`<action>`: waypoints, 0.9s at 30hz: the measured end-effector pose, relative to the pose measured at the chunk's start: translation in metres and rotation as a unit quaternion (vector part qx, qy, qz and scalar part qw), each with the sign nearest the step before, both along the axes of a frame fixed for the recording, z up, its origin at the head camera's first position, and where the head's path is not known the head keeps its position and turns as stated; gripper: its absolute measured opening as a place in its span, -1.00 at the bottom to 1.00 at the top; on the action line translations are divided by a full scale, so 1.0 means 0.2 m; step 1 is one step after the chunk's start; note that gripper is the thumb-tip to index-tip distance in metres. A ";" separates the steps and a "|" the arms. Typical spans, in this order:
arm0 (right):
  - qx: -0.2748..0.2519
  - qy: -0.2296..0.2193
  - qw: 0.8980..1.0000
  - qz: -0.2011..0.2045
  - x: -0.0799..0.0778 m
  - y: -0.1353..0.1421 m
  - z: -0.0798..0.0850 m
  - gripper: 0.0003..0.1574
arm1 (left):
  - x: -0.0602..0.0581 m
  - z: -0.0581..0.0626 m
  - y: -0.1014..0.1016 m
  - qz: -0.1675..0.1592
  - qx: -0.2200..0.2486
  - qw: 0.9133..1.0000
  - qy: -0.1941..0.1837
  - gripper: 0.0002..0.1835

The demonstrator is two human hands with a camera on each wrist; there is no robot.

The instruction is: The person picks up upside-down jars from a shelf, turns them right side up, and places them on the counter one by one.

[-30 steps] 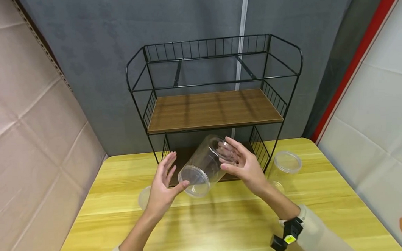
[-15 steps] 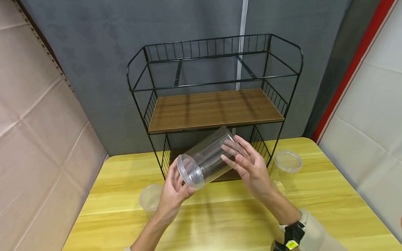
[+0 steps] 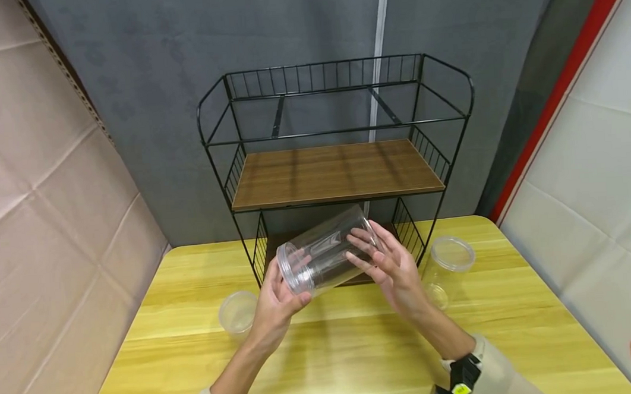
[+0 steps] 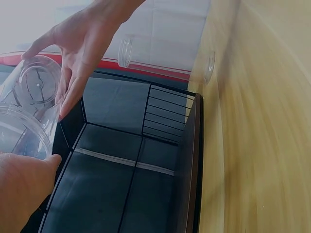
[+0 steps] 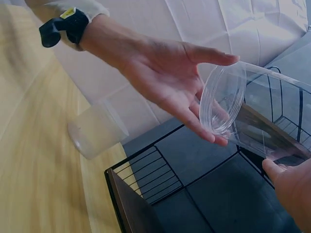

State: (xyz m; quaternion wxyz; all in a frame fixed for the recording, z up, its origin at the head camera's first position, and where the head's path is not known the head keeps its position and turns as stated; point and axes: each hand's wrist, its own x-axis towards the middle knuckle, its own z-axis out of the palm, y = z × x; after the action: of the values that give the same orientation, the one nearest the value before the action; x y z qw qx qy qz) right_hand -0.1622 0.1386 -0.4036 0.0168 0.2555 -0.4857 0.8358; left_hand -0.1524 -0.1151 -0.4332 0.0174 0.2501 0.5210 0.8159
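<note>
A clear plastic jar [image 3: 331, 244] is held up in the air before the rack, tilted with its ridged rim end to the lower left. My left hand [image 3: 273, 306] grips that rim end; in the right wrist view its thumb lies over the rim and its fingers pass beneath. At the other end, my right hand [image 3: 396, 270] holds the jar between thumb and spread fingers, seen through the plastic. In the left wrist view the rim [image 4: 31, 119] is near the camera. I cannot tell whether a lid sits on it.
A black wire rack [image 3: 339, 130] with a brown wooden shelf [image 3: 335, 171] stands behind the hands. To the right is another clear jar [image 3: 452, 255]; to the left, a small frosted tub [image 3: 238, 313]. All stand on the yellow wood table [image 3: 324, 363].
A second ago the left fingers were spread beside the jar; they have closed round its rim end. The jar has tipped nearer to level, and the right fingers have moved along its side.
</note>
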 end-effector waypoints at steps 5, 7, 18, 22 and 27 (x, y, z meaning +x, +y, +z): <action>0.016 0.003 1.000 0.009 0.01 0.03 -0.01 0.04 | 0.00 0.02 -0.02 0.006 0.009 1.000 -0.009 0.16; 0.034 0.006 0.999 -0.004 0.01 0.04 -0.01 0.02 | 0.00 0.03 -0.03 0.008 0.010 1.000 -0.013 0.17; 0.288 0.192 0.908 -0.237 0.05 0.18 0.08 0.28 | -0.01 0.13 -0.13 0.033 -0.101 0.994 -0.026 0.18; 0.330 0.233 0.858 -0.316 0.05 0.25 0.14 0.28 | -0.04 0.15 -0.17 0.050 -0.153 0.986 -0.030 0.18; 0.341 0.262 0.808 -0.403 0.01 0.35 0.20 0.33 | -0.06 0.17 -0.22 0.086 -0.241 0.966 -0.030 0.16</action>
State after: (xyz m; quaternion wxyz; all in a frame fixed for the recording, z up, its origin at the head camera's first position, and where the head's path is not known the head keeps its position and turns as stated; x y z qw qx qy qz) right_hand -0.1592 0.2081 -0.3628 0.3905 0.2350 -0.7761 0.4359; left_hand -0.1650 -0.1586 -0.3983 0.0222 0.1685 0.7210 0.6718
